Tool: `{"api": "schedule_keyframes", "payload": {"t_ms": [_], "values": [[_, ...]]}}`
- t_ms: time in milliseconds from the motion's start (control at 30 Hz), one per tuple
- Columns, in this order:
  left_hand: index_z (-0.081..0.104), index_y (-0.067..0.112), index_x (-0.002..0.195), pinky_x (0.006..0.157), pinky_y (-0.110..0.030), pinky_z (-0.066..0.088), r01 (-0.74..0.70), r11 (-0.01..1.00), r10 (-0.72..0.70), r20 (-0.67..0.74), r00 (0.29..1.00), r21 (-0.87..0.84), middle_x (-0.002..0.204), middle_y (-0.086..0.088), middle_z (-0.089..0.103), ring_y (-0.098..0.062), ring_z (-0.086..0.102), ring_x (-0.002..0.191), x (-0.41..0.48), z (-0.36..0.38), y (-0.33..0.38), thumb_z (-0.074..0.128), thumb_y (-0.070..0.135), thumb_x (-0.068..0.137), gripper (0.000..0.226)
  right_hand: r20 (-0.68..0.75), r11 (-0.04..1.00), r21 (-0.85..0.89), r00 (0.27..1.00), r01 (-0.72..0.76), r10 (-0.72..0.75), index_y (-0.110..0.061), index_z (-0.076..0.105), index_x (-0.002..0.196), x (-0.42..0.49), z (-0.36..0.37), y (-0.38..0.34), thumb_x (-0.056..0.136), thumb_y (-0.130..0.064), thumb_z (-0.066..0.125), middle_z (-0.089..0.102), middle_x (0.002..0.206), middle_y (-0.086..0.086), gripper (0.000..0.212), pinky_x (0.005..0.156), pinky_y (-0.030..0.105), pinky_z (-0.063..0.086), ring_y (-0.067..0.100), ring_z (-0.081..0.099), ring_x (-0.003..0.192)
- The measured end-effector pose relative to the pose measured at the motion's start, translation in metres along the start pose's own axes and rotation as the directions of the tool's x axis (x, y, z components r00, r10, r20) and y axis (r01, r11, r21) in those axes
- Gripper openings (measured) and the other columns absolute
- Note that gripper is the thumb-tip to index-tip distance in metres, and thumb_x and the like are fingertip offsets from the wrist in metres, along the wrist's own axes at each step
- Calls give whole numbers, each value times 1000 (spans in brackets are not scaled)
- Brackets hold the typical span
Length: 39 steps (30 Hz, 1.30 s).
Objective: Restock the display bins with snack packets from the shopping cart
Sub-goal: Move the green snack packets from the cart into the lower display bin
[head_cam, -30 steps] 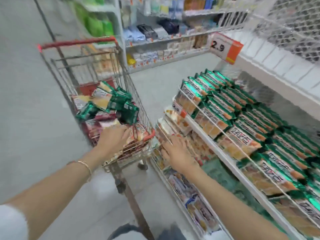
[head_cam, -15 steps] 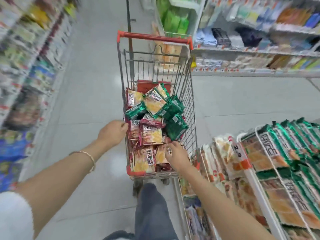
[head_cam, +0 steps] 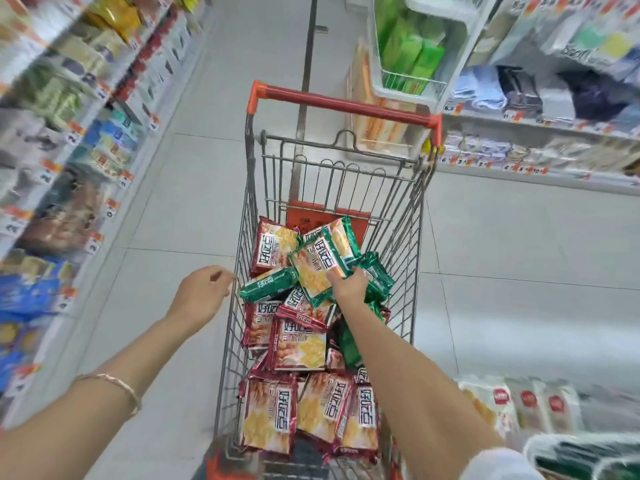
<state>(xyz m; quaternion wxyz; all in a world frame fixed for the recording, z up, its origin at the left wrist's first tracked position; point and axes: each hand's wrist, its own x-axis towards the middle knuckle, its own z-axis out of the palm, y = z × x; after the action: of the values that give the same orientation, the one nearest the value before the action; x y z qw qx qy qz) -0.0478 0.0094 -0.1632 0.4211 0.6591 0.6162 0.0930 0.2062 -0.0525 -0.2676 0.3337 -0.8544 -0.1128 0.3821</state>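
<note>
- While the right hand [head_cam: 348, 285] reaches into the shopping cart [head_cam: 243, 244], its thumb and curled fingers pinch the near corner of a green-edged packet [head_cam: 320, 261] on top of the heap.
- That packet lies tilted with its yellow face up. It rests on the other snack packets [head_cam: 301, 348] and touches a dark green packet [head_cam: 268, 284] to its left.
- The left hand [head_cam: 204, 294] hovers outside the cart, just beside the left wire wall, with fingers loosely curled and holding nothing. A thin bracelet [head_cam: 114, 384] circles that forearm.
- Red-edged packets fill the basket from the near end up to the middle, and the green ones bunch around the right hand.
- A red handle [head_cam: 346, 107] caps the cart's far end, and a red-orange panel [head_cam: 325, 216] shows behind the heap.
- At the lower right, pale packets with round red labels [head_cam: 526, 403] stand in a row near the cart's right side, too blurred to tell what holds them.
- Stocked shelves [head_cam: 59, 140] line the aisle on the left, heavily blurred, and more shelving [head_cam: 554, 126] runs along the right, above the grey tiled floor [head_cam: 519, 254].
</note>
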Motion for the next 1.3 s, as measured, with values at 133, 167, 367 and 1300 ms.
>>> {"api": "schedule_keyframes", "payload": {"t_ms": [133, 167, 367, 1300], "values": [[68, 18, 101, 94, -44, 52, 47, 991, -41, 56, 998, -124, 106, 3, 69, -15, 67, 93, 12, -6, 3, 51, 23, 101, 18, -3, 983, -89, 987, 162, -163, -5, 65, 121, 8, -4, -4, 95, -26, 67, 69, 102, 14, 33, 73, 44, 59, 30, 68, 72], [68, 20, 101, 95, -45, 52, 52, 989, -41, 75, 996, -140, 107, 3, 69, -17, 66, 98, 13, -5, 4, 52, 24, 101, 16, -2, 970, -62, 972, 233, -234, -7, 69, 116, 5, -12, -5, 95, -24, 66, 69, 104, 13, 27, 73, 41, 59, 29, 66, 72], [49, 19, 142, 105, -43, 45, 9, 990, 17, 185, 983, -140, 138, 2, 54, -18, 53, 124, 22, 26, 50, 63, 54, 85, 69, 250, 909, 60, 875, 414, -415, -20, 73, 112, -6, -84, -19, 93, -32, 69, 70, 111, 1, 23, 87, 32, 51, 20, 66, 103], [54, 20, 133, 97, -50, 52, 329, 573, -330, 156, 931, -750, 122, -8, 69, -30, 66, 111, -5, 21, 6, 70, 48, 84, 59, 115, 218, -277, 257, 936, -959, -13, 49, 113, -44, -89, 9, 57, 25, 77, 61, 129, 15, 73, 101, 48, 49, 27, 52, 122]]}}
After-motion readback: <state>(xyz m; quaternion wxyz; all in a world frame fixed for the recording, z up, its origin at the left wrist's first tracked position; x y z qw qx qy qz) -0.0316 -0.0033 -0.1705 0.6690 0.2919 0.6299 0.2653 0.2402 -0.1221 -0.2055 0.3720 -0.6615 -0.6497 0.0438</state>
